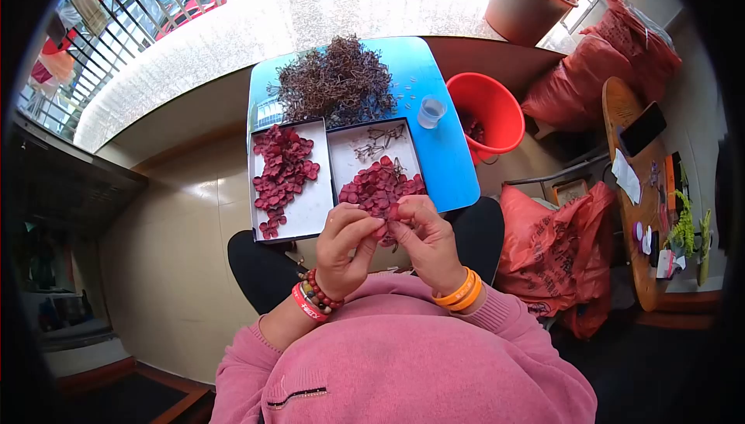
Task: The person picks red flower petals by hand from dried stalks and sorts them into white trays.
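My left hand and my right hand meet close to my body, over the near edge of the right tray. Both are closed in a pinch around a dark red flower, partly hidden by my fingers. Just beyond them, a heap of dark red petals fills the near half of that tray, with a few brown stems behind it. In the left tray, which is white inside, lies a loose spread of similar petals.
A tangled pile of dry brown stems covers the back of the blue table. A clear plastic cup stands at its right. Beside the table are a red bucket and red bags. A wooden board holds a phone.
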### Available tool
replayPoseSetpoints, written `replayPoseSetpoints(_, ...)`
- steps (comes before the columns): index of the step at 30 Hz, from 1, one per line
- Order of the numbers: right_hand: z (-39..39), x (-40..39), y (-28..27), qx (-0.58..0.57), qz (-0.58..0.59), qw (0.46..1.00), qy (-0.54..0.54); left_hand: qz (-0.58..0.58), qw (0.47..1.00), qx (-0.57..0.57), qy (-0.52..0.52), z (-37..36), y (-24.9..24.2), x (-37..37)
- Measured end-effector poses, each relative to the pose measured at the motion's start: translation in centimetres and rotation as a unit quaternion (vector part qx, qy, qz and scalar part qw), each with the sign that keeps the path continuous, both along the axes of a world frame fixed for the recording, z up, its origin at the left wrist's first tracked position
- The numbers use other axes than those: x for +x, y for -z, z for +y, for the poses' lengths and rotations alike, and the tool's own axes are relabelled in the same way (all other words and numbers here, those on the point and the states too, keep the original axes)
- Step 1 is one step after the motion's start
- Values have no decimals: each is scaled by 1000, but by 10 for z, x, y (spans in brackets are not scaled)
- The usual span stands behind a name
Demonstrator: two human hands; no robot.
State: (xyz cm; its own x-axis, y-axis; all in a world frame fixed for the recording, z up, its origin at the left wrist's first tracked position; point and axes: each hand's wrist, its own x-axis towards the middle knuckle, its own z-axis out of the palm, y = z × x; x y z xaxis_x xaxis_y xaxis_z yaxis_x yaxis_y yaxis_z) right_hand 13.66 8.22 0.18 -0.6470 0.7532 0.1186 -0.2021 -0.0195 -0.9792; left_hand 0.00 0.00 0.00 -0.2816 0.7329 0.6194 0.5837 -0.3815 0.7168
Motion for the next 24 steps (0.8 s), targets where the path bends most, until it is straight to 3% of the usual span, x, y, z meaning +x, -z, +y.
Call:
replayPoseSetpoints(5, 0, 1, -1, -83, -52, 995, -12, -164, 983, -84, 6, 0, 1, 8)
replayPoseSetpoints(11, 2, 1, 2, -69, -62, 996, -2, -22, 999, -42, -15, 4, 5, 3)
replayPoseSetpoints(14, 3, 0, 1, -173, -26, 985, 1, -240, 960, -141, 34, 1, 19, 4)
replayPoseSetpoints(17, 2, -1, -7, -226, -13, 974, -2, -490, 847, -191, 71, 3, 7, 2)
replayPoseSetpoints(18, 1, -1, -7, -228, -14, 974, -5, -520, 841, -147, 30, 4, 8, 6)
replayPoseSetpoints(21, 1, 2, -5, -224, -23, 974, 2, -212, 971, -51, -101, -2, 12, 5)
replayPoseSetpoints(24, -2, 2, -5, -207, -44, 977, 17, -92, 990, -93, -57, -10, 1, 10)
